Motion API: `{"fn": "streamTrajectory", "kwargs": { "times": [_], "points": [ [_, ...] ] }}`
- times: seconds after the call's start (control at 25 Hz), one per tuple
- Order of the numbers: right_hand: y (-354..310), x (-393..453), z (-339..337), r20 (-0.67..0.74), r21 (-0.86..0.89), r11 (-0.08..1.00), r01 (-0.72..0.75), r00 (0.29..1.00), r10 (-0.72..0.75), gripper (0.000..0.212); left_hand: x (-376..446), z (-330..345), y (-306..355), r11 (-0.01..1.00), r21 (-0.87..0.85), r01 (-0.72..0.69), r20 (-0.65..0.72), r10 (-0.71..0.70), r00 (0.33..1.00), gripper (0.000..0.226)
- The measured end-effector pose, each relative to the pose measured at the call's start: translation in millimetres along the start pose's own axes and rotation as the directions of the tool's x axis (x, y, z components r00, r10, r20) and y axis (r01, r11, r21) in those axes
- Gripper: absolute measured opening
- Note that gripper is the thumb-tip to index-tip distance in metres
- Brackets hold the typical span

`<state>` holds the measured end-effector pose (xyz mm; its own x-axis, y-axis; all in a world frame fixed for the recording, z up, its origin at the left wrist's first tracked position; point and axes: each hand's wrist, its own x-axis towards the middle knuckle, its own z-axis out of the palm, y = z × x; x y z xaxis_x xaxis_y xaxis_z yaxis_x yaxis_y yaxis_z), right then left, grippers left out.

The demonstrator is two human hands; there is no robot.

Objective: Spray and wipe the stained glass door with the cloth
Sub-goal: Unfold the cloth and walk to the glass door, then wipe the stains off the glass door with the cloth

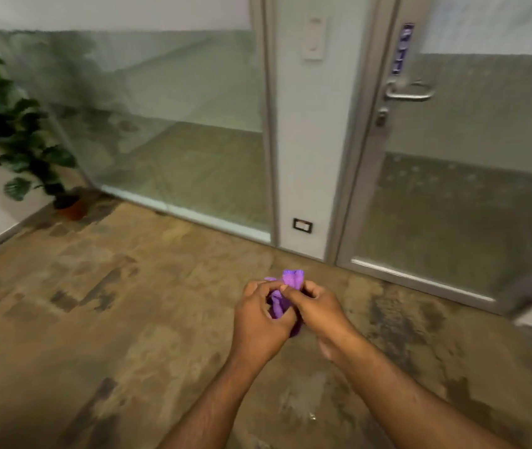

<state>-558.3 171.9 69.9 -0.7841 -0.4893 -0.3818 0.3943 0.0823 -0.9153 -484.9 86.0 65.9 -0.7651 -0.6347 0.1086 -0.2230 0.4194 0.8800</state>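
A purple cloth [293, 279] is bunched up between both hands, low in the middle of the view. My left hand [259, 322] grips its lower part and my right hand [318, 311] pinches its upper folds; most of the cloth is hidden by my fingers. The glass door [472, 196] stands to the right in a grey metal frame, with a lever handle [408, 94] on its left edge. No spray bottle is in view.
A fixed glass panel [167, 124] fills the left of the wall, with a white pillar [310, 140] between it and the door. A potted plant [15, 124] stands in the left corner. Mottled brown floor [112, 319] lies underfoot.
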Motion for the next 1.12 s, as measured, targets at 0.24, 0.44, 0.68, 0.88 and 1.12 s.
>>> {"fn": "streamTrajectory", "kwargs": {
  "times": [0.24,0.44,0.68,0.88,1.12],
  "points": [
    [-27,33,-126,-0.249,-0.066,0.991,0.114,0.960,-0.126,0.015,24,99,43,0.983,-0.151,0.105,0.092,-0.092,0.991,0.028],
    [-72,73,-218,-0.235,-0.432,0.885,0.173,0.926,-0.295,0.017,61,171,47,0.943,-0.021,0.332,0.376,-0.300,0.877,0.024],
    [-157,115,-310,-0.010,-0.698,0.681,0.223,0.947,-0.321,0.022,182,247,102,0.978,0.021,-0.209,0.501,0.170,0.848,0.074],
    [-227,161,-361,0.088,-0.934,0.279,0.223,0.901,-0.424,0.024,281,316,198,0.848,-0.152,-0.508,0.696,0.457,0.554,0.042],
    [-278,210,-452,-0.099,-0.832,0.507,0.224,0.840,-0.533,0.018,359,381,290,0.858,-0.157,-0.490,0.627,0.470,0.622,0.008]
  ]
}}
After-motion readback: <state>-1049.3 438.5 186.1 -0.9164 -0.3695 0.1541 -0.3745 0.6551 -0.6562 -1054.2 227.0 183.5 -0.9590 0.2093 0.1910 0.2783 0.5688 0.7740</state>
